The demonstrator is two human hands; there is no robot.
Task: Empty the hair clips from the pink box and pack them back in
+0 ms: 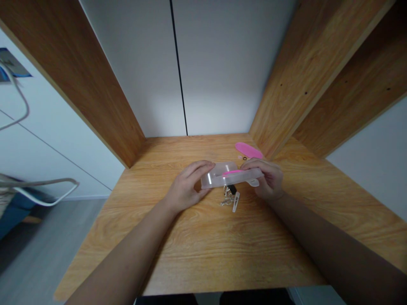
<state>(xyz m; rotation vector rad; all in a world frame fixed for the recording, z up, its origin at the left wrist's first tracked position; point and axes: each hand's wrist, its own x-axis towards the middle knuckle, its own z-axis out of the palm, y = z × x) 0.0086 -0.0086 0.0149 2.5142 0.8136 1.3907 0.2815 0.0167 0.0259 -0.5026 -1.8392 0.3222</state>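
A shallow, clear plastic box (pixel 219 178) is held just above the wooden desk (pixel 203 250), between both my hands. My left hand (pixel 187 186) grips its left end with fingers over the top edge. My right hand (pixel 269 178) holds its right end. Something pink (pixel 232 172) shows inside the box. Under the box, small clips lie on the desk: a clear one (pixel 235 202), a metal one (pixel 226 199) and a dark one (pixel 232 188).
A pink oval lid (pixel 248 150) lies at the back right of the desk, with a small dark ring (pixel 244 158) beside it. Wooden side panels (pixel 295 76) flank the desk. A white wall stands behind. A chair and floor lie to the left.
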